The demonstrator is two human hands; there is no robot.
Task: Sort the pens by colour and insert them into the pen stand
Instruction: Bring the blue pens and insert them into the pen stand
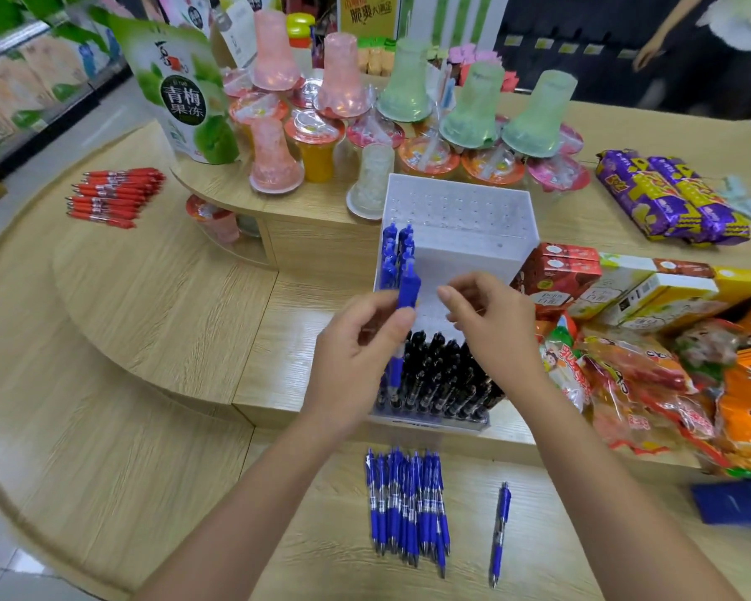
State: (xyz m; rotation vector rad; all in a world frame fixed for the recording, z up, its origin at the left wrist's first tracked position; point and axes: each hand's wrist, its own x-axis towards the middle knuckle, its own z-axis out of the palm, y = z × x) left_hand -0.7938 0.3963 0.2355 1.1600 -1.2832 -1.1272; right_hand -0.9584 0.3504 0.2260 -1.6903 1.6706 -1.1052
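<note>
A clear stepped pen stand [460, 227] stands in the middle of the wooden counter. Several black pens [443, 375] fill its front rows, and several blue pens [393, 249] stand at its left side further back. My left hand [356, 357] grips a blue pen [408, 290] upright over the stand's left side. Just to the right, my right hand [491, 327] hovers above the stand with its fingers loosely curled and nothing in them. A bundle of blue pens [408, 505] lies in front of the stand, one single blue pen [500, 531] beside it. Red pens [116, 195] lie at far left.
Jelly cups and upturned pink and green plastic cups [343, 80] crowd the raised shelf behind the stand. Snack boxes [625, 288] and orange snack bags [690, 392] press close on the right. Purple packets [668, 201] lie at the back right. A dark blue box [733, 501] sits at the right edge.
</note>
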